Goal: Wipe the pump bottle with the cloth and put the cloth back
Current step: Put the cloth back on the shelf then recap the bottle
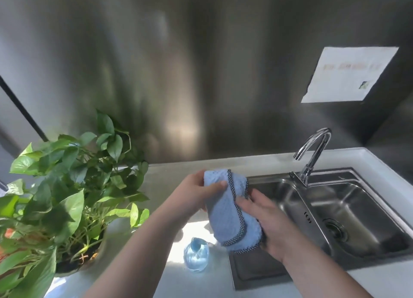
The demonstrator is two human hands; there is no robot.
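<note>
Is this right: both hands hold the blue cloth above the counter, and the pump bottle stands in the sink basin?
One thing is off. The pump bottle stands on the counter left of the sink, not in the basin, as the head view shows. The rest holds: the left hand and right hand both hold the blue cloth above the counter.

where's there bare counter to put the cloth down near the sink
Free: the grey mat left of the sink, just under the cloth; the counter strip behind both hands, up to the steel wall; and the sunlit counter beyond the pump bottle. Crowded: the left side, where the plant leans over the counter.
</note>
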